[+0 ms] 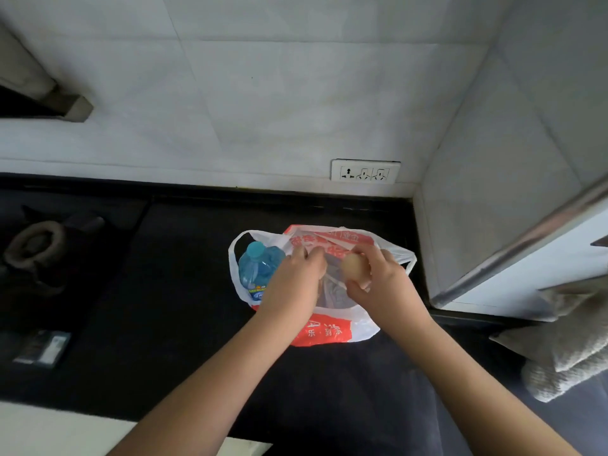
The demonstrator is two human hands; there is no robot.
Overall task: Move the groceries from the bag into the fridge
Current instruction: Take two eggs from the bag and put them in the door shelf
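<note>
Over the bag, the right hand cups an egg, fridge edge to its right; left hand reaches inside, its grip hidden.

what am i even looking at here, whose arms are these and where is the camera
There is one picture, taken by a camera worn on a person's head, looking down at their own bare arms. No machine is involved. On a dark countertop stands a white and red plastic bag with a blue water bottle inside it. The right hand holds a pale, egg-like item over the bag. The left hand reaches into the bag's opening; what it grips, if anything, is hidden. Behind is a tiled wall with a power socket. At the right edge is a white door with a metal edge, possibly the fridge.
</note>
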